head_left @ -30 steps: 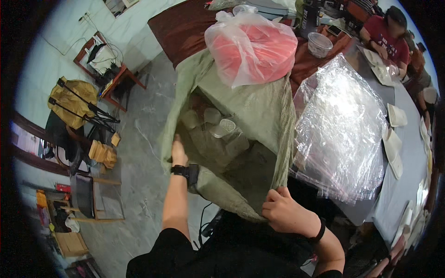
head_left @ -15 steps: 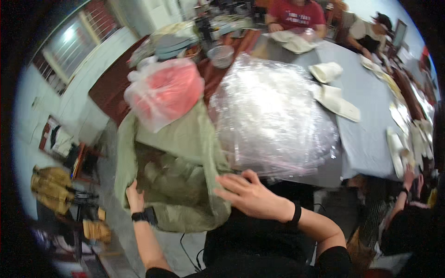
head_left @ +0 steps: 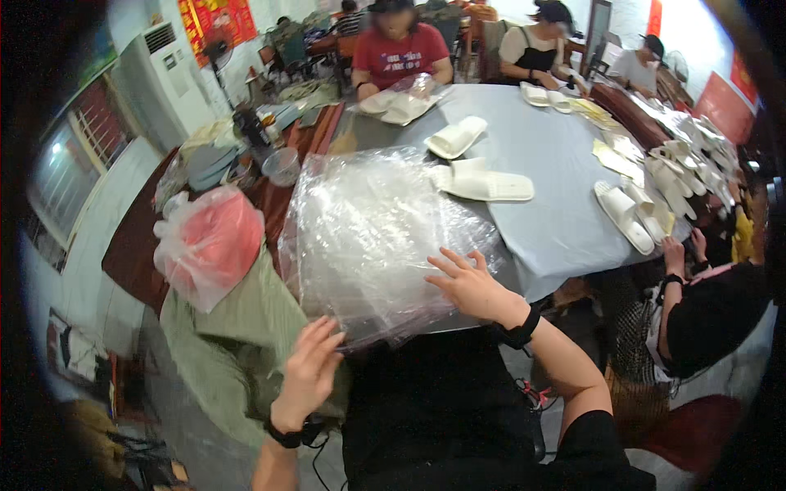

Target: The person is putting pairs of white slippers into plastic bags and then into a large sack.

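Observation:
A stack of clear plastic bags point(head_left: 368, 229) lies on the table in front of me. My left hand point(head_left: 307, 376) is at the stack's near left corner, its fingers stretched and slightly bent; whether they touch the plastic I cannot tell. Over the near right part of the stack is my right hand point(head_left: 479, 288), fingers spread and holding nothing. Beyond it, one white slipper point(head_left: 491, 185) rests with its strap end at the bags' right edge, and another white slipper point(head_left: 457, 137) lies behind it. To my left a green sack point(head_left: 221, 352) hangs partly folded, its inside mostly hidden.
A translucent bag with red contents point(head_left: 214, 241) sits by the sack. Behind it stands a clear plastic tub point(head_left: 282, 166). Grey sheeting point(head_left: 557, 221) covers the table. Several white slippers point(head_left: 679, 172) lie at the right. Co-workers sit across and at the right; one wears a red shirt point(head_left: 401, 61).
Both my hands have left the green sack: the left moved right to the bags' corner, the right over the bags. The sack's mouth has slumped. My view has swung right and up.

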Available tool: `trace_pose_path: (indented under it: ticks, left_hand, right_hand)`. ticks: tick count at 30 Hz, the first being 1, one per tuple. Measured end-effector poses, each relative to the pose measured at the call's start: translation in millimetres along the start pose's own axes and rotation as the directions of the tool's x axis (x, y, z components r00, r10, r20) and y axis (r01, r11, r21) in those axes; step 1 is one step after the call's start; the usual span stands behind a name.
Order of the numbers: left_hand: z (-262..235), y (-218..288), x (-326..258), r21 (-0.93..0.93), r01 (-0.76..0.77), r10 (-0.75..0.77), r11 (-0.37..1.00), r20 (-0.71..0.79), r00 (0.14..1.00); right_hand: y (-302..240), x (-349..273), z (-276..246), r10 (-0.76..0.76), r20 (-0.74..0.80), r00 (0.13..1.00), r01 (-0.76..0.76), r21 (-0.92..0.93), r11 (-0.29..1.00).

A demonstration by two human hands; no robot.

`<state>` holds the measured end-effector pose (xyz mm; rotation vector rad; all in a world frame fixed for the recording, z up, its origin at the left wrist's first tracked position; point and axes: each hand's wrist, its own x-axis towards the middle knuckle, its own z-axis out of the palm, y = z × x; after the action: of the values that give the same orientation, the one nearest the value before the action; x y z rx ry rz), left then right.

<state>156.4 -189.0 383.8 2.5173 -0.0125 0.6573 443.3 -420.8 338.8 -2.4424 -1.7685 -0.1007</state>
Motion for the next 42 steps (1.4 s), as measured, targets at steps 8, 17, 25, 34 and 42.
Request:
trace_pose_path:
  ticks: [8,17,25,34,42]
  left_hand:
    - [90,-10,62,0.193,-0.175,0.142,0.965,0.173,0.975]
    - [131,-40,64,0.292,-0.129,0.085,0.948,0.160,0.983]
    - [129,-35,65,0.248,-0.092,0.053,0.965,0.158,0.986]
    - [129,-31,60,0.197,-0.062,0.029,0.978,0.167,0.986]
    - [124,-26,65,0.205,-0.032,-0.011,0.978,0.204,0.979]
  right_hand:
    - [82,-15,-12,0.268,-0.021,0.963,-0.244,0.353,0.903]
    - [180,27,-32,0.414,-0.157,0.897,-0.319,0.418,0.850]
    - [213,100,-27,0.514,-0.094,0.853,-0.439,0.405,0.802]
    - [259,141,-15,0.542,0.002,0.841,-0.472,0.493,0.731]
    - [298,164,-29,0.373,-0.078,0.925,-0.293,0.481,0.827]
